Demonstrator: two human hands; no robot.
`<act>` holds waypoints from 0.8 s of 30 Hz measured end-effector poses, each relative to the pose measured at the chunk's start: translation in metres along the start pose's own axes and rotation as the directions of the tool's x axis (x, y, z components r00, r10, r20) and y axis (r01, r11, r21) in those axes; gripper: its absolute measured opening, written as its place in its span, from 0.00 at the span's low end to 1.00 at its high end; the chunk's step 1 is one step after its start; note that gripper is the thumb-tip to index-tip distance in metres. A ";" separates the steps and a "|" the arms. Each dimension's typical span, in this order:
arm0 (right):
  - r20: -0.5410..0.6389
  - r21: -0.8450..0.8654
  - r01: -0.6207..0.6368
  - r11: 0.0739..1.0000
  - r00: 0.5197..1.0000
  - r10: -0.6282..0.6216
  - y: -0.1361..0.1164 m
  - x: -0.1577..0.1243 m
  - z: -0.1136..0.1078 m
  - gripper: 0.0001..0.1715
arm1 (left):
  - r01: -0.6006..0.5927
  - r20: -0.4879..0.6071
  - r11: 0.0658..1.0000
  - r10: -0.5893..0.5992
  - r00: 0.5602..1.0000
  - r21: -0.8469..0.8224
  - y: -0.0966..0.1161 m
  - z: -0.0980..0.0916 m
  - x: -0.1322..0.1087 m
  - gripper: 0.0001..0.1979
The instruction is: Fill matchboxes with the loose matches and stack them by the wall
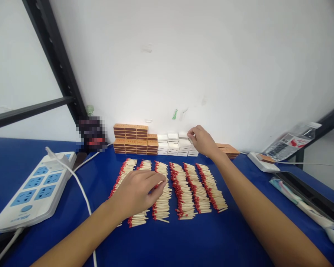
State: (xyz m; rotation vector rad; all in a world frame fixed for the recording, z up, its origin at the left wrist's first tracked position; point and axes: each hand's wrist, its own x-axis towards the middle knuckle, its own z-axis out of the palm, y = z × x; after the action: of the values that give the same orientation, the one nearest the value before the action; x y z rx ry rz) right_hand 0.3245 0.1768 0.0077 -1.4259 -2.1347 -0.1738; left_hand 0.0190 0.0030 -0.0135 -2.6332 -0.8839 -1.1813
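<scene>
Several rows of red-tipped matches (pixel 183 189) lie side by side on the blue table (pixel 183 241). My left hand (pixel 137 193) rests on the left rows, fingers curled and pinching at matches near the third row. My right hand (pixel 202 141) reaches to the back wall and grips a white matchbox tray (pixel 189 138) on top of a stack of white trays (pixel 174 144). To the left of them stand stacked orange matchbox sleeves (pixel 132 139). More orange sleeves (pixel 228 149) lie behind my right wrist.
A white and blue power strip (pixel 35 191) with a white cable (pixel 80 189) lies at the left. At the right are a second power strip (pixel 263 162), a plastic bottle (pixel 292 141) on its side and a black tray (pixel 308 196). Black shelf struts (pixel 55 63) stand behind.
</scene>
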 end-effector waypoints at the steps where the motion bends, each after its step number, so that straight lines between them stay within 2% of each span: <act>1: 0.011 0.003 0.002 1.000 1.000 -0.002 0.000 0.000 0.000 0.10 | -0.002 0.000 1.000 0.002 1.000 -0.003 0.000 0.000 0.000 0.07; 6: 0.045 0.008 0.025 1.000 0.999 -0.025 0.001 -0.001 0.001 0.10 | -0.007 -0.008 1.000 0.007 1.000 -0.007 0.000 0.000 0.000 0.06; 14: 0.021 0.028 0.017 0.999 1.000 -0.018 -0.001 -0.001 0.000 0.12 | -0.009 -0.003 1.000 0.009 1.000 0.011 0.000 0.000 0.000 0.07; 19: -0.006 0.054 0.057 0.997 0.998 -0.057 -0.016 0.001 -0.003 0.11 | -0.003 0.008 1.000 0.003 1.000 0.000 0.001 0.000 0.000 0.06; 24: 0.064 0.056 0.139 0.989 0.988 -0.142 -0.038 0.013 0.003 0.09 | 0.005 0.025 1.000 -0.005 1.000 -0.001 0.001 0.001 -0.001 0.07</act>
State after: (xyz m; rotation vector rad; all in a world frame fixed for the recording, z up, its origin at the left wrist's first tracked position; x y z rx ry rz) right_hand 0.2863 0.1720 0.0191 -1.2695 -2.2800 -0.1241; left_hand 0.0195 0.0021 -0.0149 -2.6539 -0.8951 -1.1531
